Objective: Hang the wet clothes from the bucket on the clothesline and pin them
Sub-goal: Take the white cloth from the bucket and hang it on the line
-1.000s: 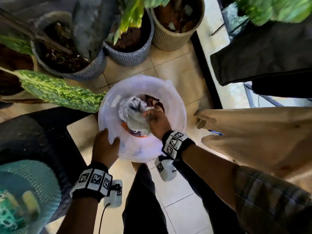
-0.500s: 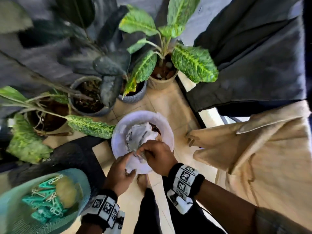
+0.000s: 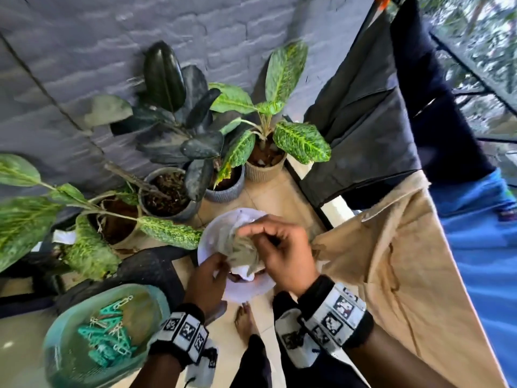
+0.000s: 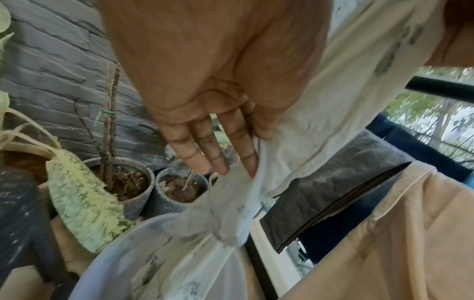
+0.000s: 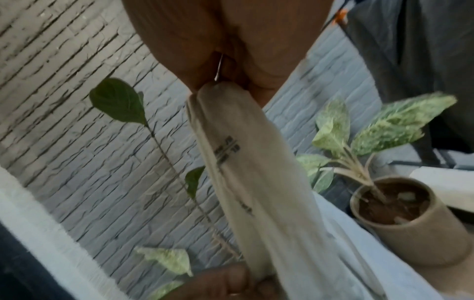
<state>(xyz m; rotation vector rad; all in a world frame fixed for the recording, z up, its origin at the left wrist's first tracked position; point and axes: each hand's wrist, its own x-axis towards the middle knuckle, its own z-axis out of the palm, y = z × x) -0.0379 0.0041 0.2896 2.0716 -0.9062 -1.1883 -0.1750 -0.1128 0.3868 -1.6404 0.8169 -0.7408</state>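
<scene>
- Garment (image 3: 240, 247): pale, wet, bunched above bucket (image 3: 208, 236); my right hand (image 3: 282, 256) grips its top.
- Left hand (image 3: 208, 278) pinches a lower fold, fingers extended.
- Risk: twisted cloth may slip, dropping back.

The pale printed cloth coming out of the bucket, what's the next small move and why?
Probably lift the pale printed cloth clear of the bucket. Right hand pinches its top, left hand holds it lower, and its bottom end appears to hang inside.
</scene>
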